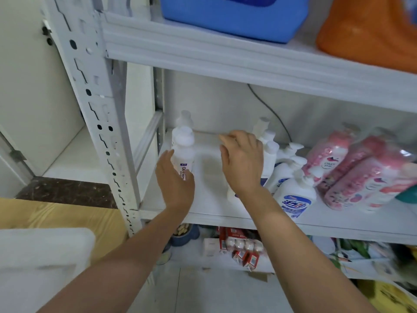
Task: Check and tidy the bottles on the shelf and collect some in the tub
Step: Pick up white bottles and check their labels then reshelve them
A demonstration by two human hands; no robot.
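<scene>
Sup: Where's the btl?
Op: I've got the white bottle (183,152) upright at the L end of the middle shelf (209,206), approx 9 o'clock from frame ctr. A second capped bottle (185,117) stands right behind it at 12.

Sup: Hands?
Op: Left hand (174,181) lies along the btl's L side and lower front, fingers near straight, not wrapped. Touching or a hair off, can't tell. Right hand (242,163) is at 3 o'clock from the btl, palm down, fingers loosely bent, holding nothing, in front of the white cluster (269,152).

Sup: How'll it handle?
Op: My guess: light-to-medium plastic, stiff walls, smooth label so prob. slippery. It's tall and narrow, so it'd tip easy if nudged high. I'd take it round the body at mid-label, thumb front, fingers back, not by the cap.

Sup: Around it?
Op: Past the cluster at 3–4 o'clock are the pump bottles (293,195), then the pink packs (352,168) in film. At 1 o'clock, upper shelf, a blue tub (234,21) and an orange jug (370,35). At 8 o'clock, low, a white bin (42,256), blurred. Which one's the collecting tub, I can't tell.
</scene>
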